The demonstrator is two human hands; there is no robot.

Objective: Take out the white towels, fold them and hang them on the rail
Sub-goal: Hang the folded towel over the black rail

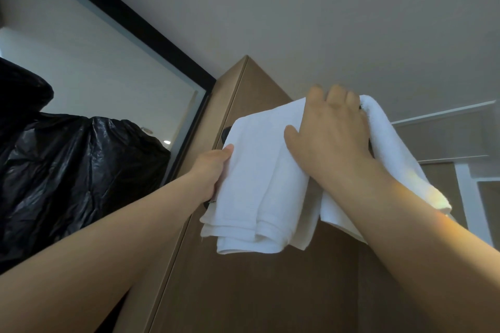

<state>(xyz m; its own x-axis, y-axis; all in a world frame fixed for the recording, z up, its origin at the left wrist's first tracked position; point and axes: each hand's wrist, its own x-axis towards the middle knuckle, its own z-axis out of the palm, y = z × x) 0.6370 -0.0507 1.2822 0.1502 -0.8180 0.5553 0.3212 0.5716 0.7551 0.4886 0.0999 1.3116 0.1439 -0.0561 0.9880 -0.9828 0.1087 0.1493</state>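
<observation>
We are reaching up high here, both arms stretched toward the brown wooden cabinet panel (270, 292), and the folded white terry towel (259, 189) is hanging against it, draped over what we are taking to be the dark rail (226, 134), of which only a small dark end is peeking out at the towel's upper left. Our left hand (213, 170) is pinching the towel's left edge, thumb on the front face and the other fingers tucked behind the cloth where we cannot see them. Our right hand (332, 132) is lying over the top fold, fingers curled over the crest and thumb spread across the front, pressing the cloth down, though how far those fingertips are closing behind is hidden. A second white layer (392, 149) is trailing off to the right behind that wrist; whether it is the same towel or another, we cannot tell. This cloth is looking soft, light and limp, thick enough to hold its folds loosely, so we are judging the edges and the crest over the rail to be the places to hold, keeping the hanging halves even so it is not sliding off. A crumpled black plastic bag (67, 170) is sitting off to our left.
</observation>
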